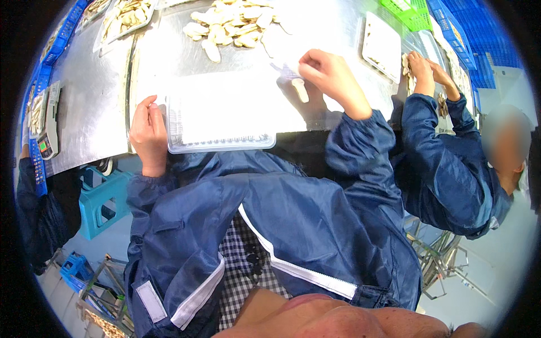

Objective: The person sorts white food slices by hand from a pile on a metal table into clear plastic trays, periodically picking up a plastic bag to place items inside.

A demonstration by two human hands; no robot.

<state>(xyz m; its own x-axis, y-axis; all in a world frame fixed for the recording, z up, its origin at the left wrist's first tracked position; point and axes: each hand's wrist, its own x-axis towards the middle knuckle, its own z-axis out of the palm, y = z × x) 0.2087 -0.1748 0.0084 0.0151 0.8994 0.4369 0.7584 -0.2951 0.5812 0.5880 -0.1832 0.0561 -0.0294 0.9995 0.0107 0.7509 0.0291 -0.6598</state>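
Observation:
A clear plastic tray (pixel 222 145) sits at the near edge of the steel table, its inside washed out by glare. My left hand (pixel 148 134) is closed at the tray's left side, fingers curled and thumb against the rim. To the right of the tray, my right hand (pixel 332 76) is closed in a pinch just above the table. At its fingertips is a pale, stalk-shaped mushroom (pixel 300 90) with a greyish end; glare blurs the contact. A loose pile of pale mushrooms (pixel 236 25) lies ahead, beyond the tray.
Filled trays stand at the far left (pixel 127 19) and to the right (pixel 382 45). A scale (pixel 49 124) is at the left end. Close on my right, a co-worker's hands (pixel 425 70) handle mushrooms. A green basket (pixel 408 12) and blue crates (pixel 468 39) are behind. A turquoise stool (pixel 104 197) stands below.

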